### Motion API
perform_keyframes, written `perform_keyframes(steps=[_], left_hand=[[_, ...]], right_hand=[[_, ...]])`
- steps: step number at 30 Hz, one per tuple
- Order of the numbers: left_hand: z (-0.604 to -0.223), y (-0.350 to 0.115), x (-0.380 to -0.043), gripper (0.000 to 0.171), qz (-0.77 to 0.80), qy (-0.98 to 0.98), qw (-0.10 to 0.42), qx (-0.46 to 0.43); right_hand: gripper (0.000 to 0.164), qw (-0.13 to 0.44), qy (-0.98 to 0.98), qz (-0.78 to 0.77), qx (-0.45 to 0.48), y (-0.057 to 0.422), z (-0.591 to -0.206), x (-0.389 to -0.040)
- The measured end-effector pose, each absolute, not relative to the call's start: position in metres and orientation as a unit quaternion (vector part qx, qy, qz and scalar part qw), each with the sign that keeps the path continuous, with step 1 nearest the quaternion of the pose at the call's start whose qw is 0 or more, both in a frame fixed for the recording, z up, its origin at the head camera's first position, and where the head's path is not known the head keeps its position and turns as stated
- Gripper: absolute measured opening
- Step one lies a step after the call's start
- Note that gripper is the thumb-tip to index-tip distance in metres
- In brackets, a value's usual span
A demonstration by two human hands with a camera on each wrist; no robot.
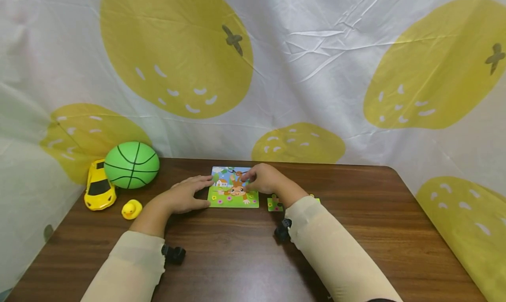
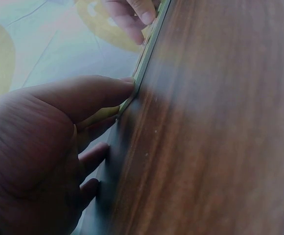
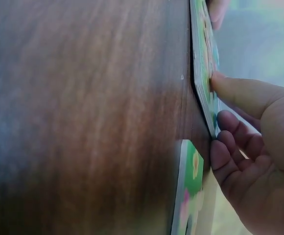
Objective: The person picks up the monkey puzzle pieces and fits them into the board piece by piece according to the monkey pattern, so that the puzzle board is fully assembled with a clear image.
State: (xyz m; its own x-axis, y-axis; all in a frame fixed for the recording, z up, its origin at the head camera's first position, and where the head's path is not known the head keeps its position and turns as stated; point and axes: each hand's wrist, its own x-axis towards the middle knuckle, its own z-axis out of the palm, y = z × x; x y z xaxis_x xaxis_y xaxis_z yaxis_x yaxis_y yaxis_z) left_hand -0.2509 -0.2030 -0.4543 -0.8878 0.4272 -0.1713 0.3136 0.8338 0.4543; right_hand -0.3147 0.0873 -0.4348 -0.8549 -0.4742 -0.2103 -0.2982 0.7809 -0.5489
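Observation:
A jigsaw puzzle (image 1: 227, 200) with a monkey, a house and flowers lies flat on the wooden table. My left hand (image 1: 186, 195) rests at its left side, thumb by the near corner and the other fingers spread along the edge. Over the upper right part of the picture, my right hand (image 1: 265, 179) pinches a puzzle piece flat against the puzzle with thumb and fingertips; the hand hides most of that piece. In the right wrist view, the thumb (image 3: 235, 90) meets the picture surface, and the lower fingers curl by the puzzle's edge.
A loose green puzzle piece (image 1: 274, 203) lies right of the puzzle, with another piece (image 1: 315, 198) partly behind my right forearm. At left are a green ball (image 1: 132, 165), a yellow toy car (image 1: 99, 185) and a rubber duck (image 1: 131, 209). A fruit-patterned cloth (image 1: 316, 73) hangs behind the table.

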Motion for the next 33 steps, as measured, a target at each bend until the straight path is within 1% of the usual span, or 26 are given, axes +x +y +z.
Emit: perform_keyframes(steps=[4, 8, 14, 20, 26, 33], left_hand=[[-0.456, -0.204, -0.251, 0.076, 0.213, 0.948, 0.135, 0.196], [-0.458, -0.205, -0.251, 0.076, 0.216, 0.947, 0.136, 0.198], [-0.458, -0.205, -0.252, 0.076, 0.216, 0.946, 0.138, 0.197], [-0.457, -0.204, -0.252, 0.076, 0.212, 0.947, 0.139, 0.195], [-0.457, -0.203, -0.253, 0.076, 0.212, 0.947, 0.14, 0.196], [-0.456, -0.204, -0.252, 0.076, 0.213, 0.947, 0.136, 0.2]], right_hand=[[0.024, 0.171, 0.926, -0.26, -0.215, 0.088, -0.434, -0.313], [0.031, 0.156, 0.921, -0.277, -0.226, 0.093, -0.433, -0.307], [0.039, 0.162, 0.904, -0.337, -0.206, 0.113, -0.428, -0.292], [0.043, 0.161, 0.892, -0.377, -0.188, 0.139, -0.423, -0.279], [0.046, 0.137, 0.904, -0.351, -0.2, 0.159, -0.426, -0.268], [0.046, 0.153, 0.89, -0.375, -0.208, 0.174, -0.433, -0.266]])
